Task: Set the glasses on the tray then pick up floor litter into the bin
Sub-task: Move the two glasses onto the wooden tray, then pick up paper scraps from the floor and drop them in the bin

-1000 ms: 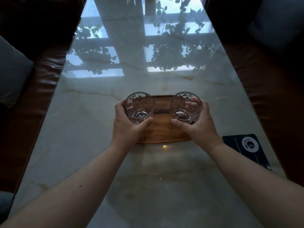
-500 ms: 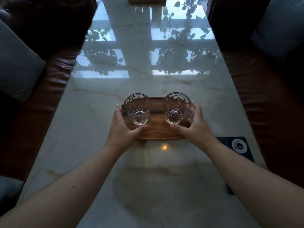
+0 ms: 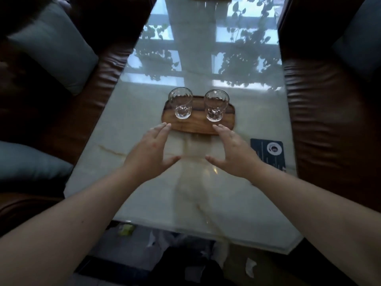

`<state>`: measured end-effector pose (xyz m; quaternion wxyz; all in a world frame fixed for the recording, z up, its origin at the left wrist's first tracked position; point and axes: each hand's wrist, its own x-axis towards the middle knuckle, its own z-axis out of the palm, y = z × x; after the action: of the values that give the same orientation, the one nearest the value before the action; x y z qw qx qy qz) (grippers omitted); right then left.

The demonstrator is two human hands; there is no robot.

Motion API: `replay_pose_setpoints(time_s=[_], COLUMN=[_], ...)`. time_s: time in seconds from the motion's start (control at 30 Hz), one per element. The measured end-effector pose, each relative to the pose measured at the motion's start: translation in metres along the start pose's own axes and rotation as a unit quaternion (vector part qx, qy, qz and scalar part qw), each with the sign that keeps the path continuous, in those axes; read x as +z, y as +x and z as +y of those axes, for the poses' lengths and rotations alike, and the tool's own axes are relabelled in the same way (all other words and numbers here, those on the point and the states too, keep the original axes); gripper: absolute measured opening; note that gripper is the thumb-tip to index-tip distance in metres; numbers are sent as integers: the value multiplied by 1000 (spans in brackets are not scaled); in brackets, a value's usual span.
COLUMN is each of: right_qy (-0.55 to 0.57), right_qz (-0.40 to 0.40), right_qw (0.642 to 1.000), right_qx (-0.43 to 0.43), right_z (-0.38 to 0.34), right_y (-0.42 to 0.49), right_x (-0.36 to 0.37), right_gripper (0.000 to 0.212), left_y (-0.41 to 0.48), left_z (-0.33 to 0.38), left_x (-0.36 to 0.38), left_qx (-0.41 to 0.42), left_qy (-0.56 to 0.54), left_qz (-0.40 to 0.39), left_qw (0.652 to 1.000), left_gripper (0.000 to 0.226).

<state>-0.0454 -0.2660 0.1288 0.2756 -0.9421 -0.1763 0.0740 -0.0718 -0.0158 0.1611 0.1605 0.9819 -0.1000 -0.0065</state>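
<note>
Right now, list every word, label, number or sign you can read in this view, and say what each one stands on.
No text here can be read.
Dark card on the marble table, right of the wooden tray: a white ring logo and faint lines of print, too small and blurred to read.
Left glass and right glass: no markings visible.
Litter on the floor: no legible print.

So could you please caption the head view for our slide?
Two empty glasses upright on wooden tray; both open hands clear of them.
</note>
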Motion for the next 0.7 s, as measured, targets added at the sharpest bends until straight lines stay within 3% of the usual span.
replay_pose_setpoints(time_s=[0.27, 0.33, 0.5, 0.7], right_qy=[-112, -147, -176, -163], right_qz=[-39, -17, -36, -3], right_qw=[991, 988, 984, 982], right_qx=[-53, -36, 19, 97], right_z=[-36, -66, -87, -118], right_y=[-49, -88, -133, -219], right_x=[10, 21, 36, 74], right_gripper=[85, 84, 83, 79], left_y=[-68, -106, -140, -211], left_z=[12, 3, -7, -16], left_x=[-7, -13, -4, 12], left_qx=[57, 106, 119, 170], left_qy=[96, 115, 98, 68], left_qz=[-19, -17, -43, -80], left_qw=[994, 988, 987, 980], left_gripper=[85, 84, 85, 82])
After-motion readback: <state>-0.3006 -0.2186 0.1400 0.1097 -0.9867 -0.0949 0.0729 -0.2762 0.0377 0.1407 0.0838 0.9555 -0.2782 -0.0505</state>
